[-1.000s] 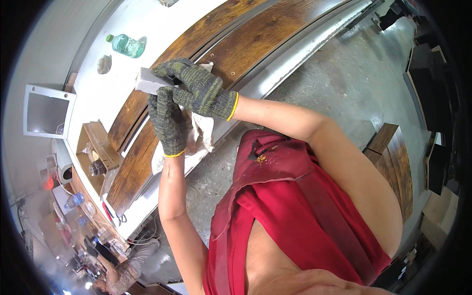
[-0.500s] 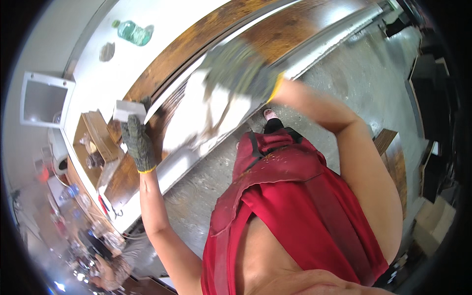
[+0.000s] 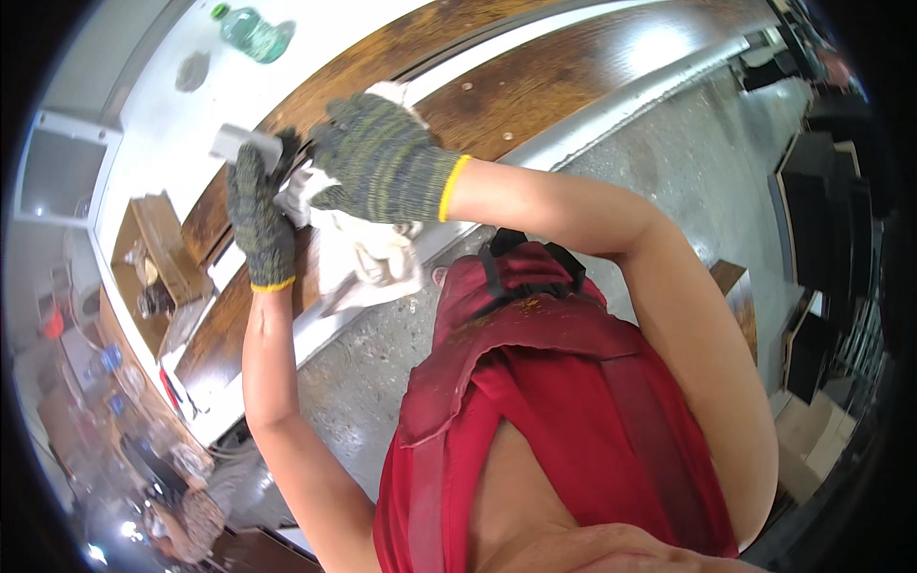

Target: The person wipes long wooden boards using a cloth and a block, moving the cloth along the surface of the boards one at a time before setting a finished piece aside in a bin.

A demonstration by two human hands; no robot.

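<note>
My left hand (image 3: 258,220), in a dark green knitted glove with a yellow cuff, grips a small pale grey block (image 3: 241,143) over the near brown wood-grain board (image 3: 544,81). Close to its right, my right hand (image 3: 382,158) in a matching glove is closed on a crumpled white cloth (image 3: 368,258). The cloth hangs down across the board's near edge, and part of it shows beyond the fingers. Where my two hands nearly meet, the fingertips are partly hidden.
Behind lies another wood-grain board (image 3: 382,43). A green-capped bottle (image 3: 250,34) rests on the white table. At the left are a cardboard box (image 3: 162,248) with small items and red-handled pliers (image 3: 172,390). Dark panels (image 3: 826,220) stand at the right; another person (image 3: 186,525) is at lower left.
My right hand has swept left and down toward my left hand, bunching up the cloth that was spread out. My left hand with the block has shifted slightly up and left.
</note>
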